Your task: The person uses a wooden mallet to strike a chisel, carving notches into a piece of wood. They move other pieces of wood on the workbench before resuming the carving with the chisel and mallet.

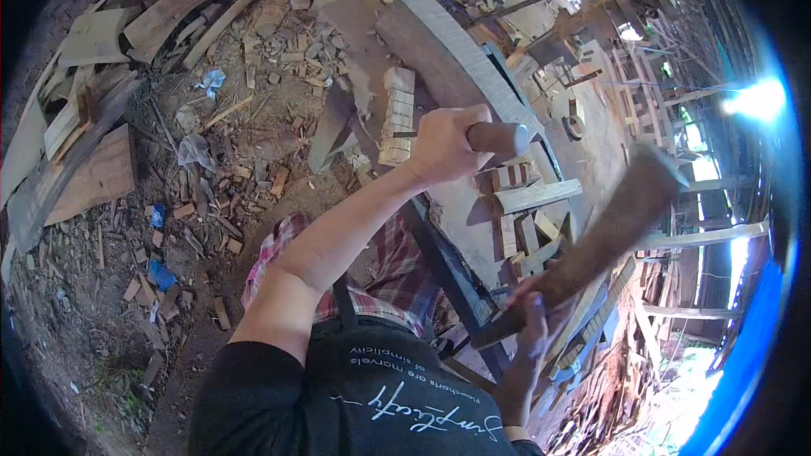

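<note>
My left hand is closed round a chisel with a round wooden handle. The chisel's dark blade sticks out to the left, at a notched wooden block; whether it touches the wood I cannot tell. The block lies at the edge of the work surface. Lower right, my right hand grips a thick wooden mallet, slightly blurred, its head raised up and to the right of the chisel handle. Small cut wood pieces lie right of my left forearm.
A long curved plank runs across the work surface. Curved boards are piled at the left. Wood scraps and blue plastic litter the ground. Wooden frames and slats stand on the right near bright light.
</note>
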`<state>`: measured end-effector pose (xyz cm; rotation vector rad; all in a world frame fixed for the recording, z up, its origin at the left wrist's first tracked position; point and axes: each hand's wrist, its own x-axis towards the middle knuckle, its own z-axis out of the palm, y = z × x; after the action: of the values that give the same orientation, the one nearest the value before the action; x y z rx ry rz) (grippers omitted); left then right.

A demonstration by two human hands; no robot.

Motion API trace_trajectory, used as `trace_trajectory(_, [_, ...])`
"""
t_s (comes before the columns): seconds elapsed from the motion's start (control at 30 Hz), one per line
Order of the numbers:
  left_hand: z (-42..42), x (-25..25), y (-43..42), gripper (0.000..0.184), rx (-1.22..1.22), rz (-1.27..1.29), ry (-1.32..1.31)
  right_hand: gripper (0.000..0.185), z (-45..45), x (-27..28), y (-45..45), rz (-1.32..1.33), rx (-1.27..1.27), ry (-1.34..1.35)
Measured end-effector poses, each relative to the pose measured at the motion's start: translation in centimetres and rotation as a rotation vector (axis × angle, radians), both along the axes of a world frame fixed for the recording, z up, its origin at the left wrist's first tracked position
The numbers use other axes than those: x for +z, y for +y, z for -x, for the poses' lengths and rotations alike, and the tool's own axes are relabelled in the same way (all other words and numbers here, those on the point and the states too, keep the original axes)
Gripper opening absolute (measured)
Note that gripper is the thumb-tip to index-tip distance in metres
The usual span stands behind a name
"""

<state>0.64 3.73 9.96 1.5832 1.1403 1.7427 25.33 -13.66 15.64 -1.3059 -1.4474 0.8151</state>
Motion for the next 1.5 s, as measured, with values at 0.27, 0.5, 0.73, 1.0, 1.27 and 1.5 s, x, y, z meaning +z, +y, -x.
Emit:
trace_trajectory(0.27, [0.2, 0.3, 0.1, 0.019, 0.043, -0.040, 0.093, 0.053, 4.7, -1.6, 1.4, 0.137, -0.085, -0.350])
trace_trajectory(0.5, [-0.4, -0.9, 0.6, 0.020, 0.032, -0.085, 0.077, 0.042, 2.8, 1.3, 0.3, -0.067, -0.127, -0.167])
trace_trajectory(0.73, [-0.3, -0.6, 0.5, 0.021, 0.052, -0.046, 0.099, 0.033, 1.5, -4.1, 1.2, -0.261, -0.074, -0.521])
trace_trajectory(1.0, [-0.9, -1.1, 0.9, 0.020, 0.048, -0.066, 0.123, 0.057, 3.1, 3.8, 1.0, -0.341, 0.033, 0.344])
trace_trajectory(1.27, [-0.7, -1.1, 1.3, 0.018, 0.088, -0.053, 0.112, 0.058, 1.5, 0.4, 1.4, 0.159, -0.119, -0.028])
trace_trajectory(1.5, [-0.9, -1.1, 1.6, 0.019, 0.090, -0.051, 0.109, 0.051, 1.1, 1.4, 2.2, -0.192, 0.031, 0.133])
